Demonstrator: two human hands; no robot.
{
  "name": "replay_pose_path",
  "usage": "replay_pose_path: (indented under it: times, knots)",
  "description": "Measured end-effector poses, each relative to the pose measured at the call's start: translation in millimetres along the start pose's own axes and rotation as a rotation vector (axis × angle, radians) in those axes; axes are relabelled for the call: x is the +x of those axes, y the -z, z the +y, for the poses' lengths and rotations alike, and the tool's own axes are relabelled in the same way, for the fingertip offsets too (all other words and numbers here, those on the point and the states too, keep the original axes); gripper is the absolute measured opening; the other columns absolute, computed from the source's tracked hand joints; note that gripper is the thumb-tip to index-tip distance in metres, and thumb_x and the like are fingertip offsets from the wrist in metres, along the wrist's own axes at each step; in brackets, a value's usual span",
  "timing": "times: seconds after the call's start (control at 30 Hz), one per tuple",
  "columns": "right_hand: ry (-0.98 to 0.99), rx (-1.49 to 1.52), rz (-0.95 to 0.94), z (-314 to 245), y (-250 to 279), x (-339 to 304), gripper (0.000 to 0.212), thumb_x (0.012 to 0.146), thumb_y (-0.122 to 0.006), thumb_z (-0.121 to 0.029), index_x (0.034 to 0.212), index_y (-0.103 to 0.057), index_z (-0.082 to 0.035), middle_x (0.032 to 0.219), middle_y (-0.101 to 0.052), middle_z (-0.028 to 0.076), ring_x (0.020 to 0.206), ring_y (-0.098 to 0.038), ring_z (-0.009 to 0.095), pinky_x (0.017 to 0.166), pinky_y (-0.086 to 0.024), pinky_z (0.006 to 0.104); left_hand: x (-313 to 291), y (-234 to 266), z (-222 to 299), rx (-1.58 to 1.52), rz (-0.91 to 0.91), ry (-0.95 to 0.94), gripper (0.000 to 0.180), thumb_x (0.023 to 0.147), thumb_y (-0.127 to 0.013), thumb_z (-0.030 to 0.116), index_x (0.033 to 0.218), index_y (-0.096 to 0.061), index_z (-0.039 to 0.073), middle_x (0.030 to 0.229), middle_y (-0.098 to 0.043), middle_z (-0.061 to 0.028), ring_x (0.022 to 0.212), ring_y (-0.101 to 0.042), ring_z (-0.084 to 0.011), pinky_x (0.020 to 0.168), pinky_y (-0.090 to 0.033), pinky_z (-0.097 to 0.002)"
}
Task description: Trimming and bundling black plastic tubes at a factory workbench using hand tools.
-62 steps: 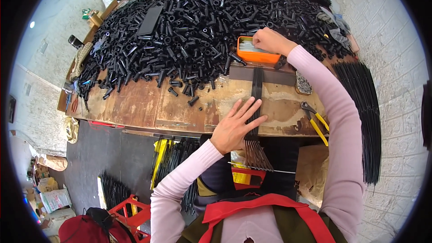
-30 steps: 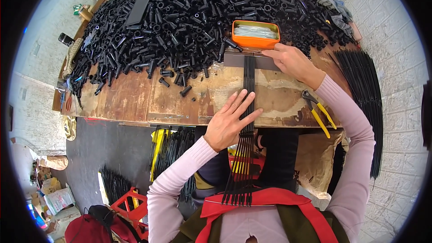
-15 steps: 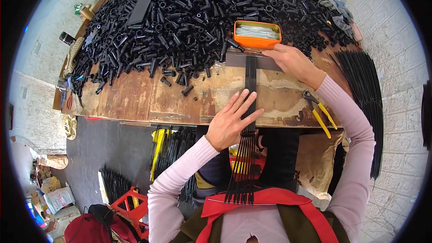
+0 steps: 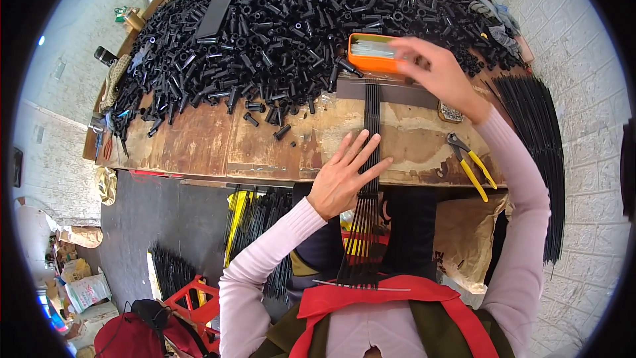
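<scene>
My left hand [image 4: 341, 176] lies flat, fingers spread, on a row of thin black umbrella ribs [image 4: 372, 109]. The ribs run from a dark flat block [image 4: 424, 95] on the table down over the front edge, fanning out toward my lap. A thin wire crosses their far ends at the block. Above the block's right part, my right hand [image 4: 434, 69] is at an orange box [image 4: 371, 64] of thin pale wire pieces. Its fingertips are slightly blurred, thumb and fingers apart, with nothing visible between them. A thin grey rod [image 4: 397, 289] crosses the near ends of the ribs.
Black tubular plastic parts [image 4: 265, 40] cover the back of the wooden table [image 4: 199, 149]. Yellow-handled pincers [image 4: 474, 166] lie at the right, near a small tin [image 4: 450, 113]. Bundled black ribs [image 4: 530, 132] hang over the right edge. A red crate [image 4: 192, 308] stands lower left.
My right hand has moved up from the block's edge to the orange box, uncovering the small tin. My left hand stays on the ribs.
</scene>
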State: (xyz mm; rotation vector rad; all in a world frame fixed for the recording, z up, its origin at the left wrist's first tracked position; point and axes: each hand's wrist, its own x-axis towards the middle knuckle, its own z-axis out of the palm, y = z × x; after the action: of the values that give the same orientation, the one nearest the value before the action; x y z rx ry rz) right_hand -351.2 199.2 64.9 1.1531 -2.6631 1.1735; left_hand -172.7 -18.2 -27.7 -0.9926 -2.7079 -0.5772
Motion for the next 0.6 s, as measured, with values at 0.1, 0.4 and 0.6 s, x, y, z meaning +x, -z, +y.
replay_pose_path:
  times: [0.1,0.4,0.6]
  knots:
    - [-0.061,0.272,-0.457,-53.1,15.1,-47.6,0.077,0.076,-0.079,-0.026,0.143,-0.045,-0.012,0.145,-0.046,0.011,0.125,-0.049,0.023,0.1,-0.044,0.0377,-4.1,25.9,3.7,0.102,-0.074,0.038,0.083,0.07,-0.061,-0.003,0.145,-0.042,0.028,0.157,-0.025,-0.0161,0.146,-0.021,-0.0373,0.116,-0.019,-0.0566]
    - [0.189,0.37,-0.265,-61.7,-119.9,-138.3,0.033,0.089,-0.062,-0.005,0.122,-0.061,-0.005,0.129,-0.059,0.016,0.125,-0.052,0.031,0.105,-0.042,0.0382,77.2,-18.9,-81.9,-0.284,0.079,-0.15,0.025,0.094,-0.059,0.019,0.113,-0.063,0.003,0.144,-0.047,-0.0152,0.143,-0.03,-0.0317,0.119,-0.02,-0.0464]
    - [-0.029,0.306,-0.206,-141.3,-23.2,-102.1,0.022,0.097,-0.058,-0.024,0.1,-0.068,-0.005,0.101,-0.069,0.002,0.096,-0.063,0.014,0.087,-0.047,0.0303,77.3,-27.0,-89.6,-0.571,0.17,-0.051,0.037,0.101,-0.04,0.03,0.105,-0.061,0.0,0.134,-0.055,-0.0211,0.138,-0.036,-0.0362,0.119,-0.02,-0.0418]
